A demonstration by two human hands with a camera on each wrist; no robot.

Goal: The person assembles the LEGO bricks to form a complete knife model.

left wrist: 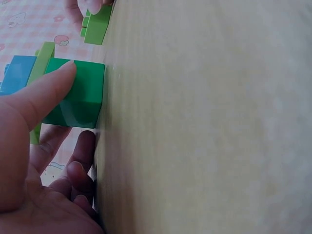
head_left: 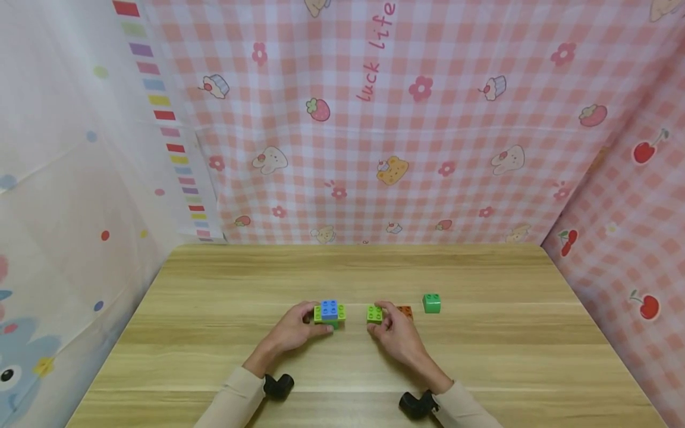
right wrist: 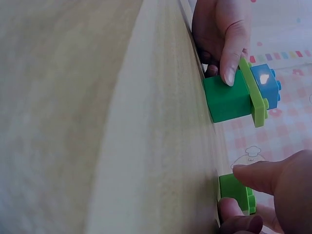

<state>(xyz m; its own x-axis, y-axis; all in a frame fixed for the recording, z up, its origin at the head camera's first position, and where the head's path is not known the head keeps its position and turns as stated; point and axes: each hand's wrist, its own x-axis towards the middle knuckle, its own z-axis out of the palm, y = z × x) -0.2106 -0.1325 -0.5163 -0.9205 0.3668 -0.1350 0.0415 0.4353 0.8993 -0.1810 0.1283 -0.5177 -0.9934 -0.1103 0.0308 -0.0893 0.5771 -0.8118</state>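
My left hand (head_left: 294,329) grips a small stack of building blocks standing on the table. At its bottom is a green block (left wrist: 87,97), with a flat lime-green plate (right wrist: 253,95) over it and a blue block (head_left: 329,308) on top. In the left wrist view the thumb lies along the green block's side. A short gap to the right, my right hand (head_left: 400,337) pinches a lime-green block (head_left: 374,314) between thumb and fingers, low at the tabletop. An orange-brown block (head_left: 407,311) sits just behind the right hand, partly hidden by it.
A green block with a rounded side (head_left: 431,304) stands farther right on the wooden table (head_left: 353,374). Pink checked cloth (head_left: 353,137) hangs behind the table and along its right side; white cloth (head_left: 69,196) hangs at left. Black wrist mounts (head_left: 279,387) sit by both sleeves.
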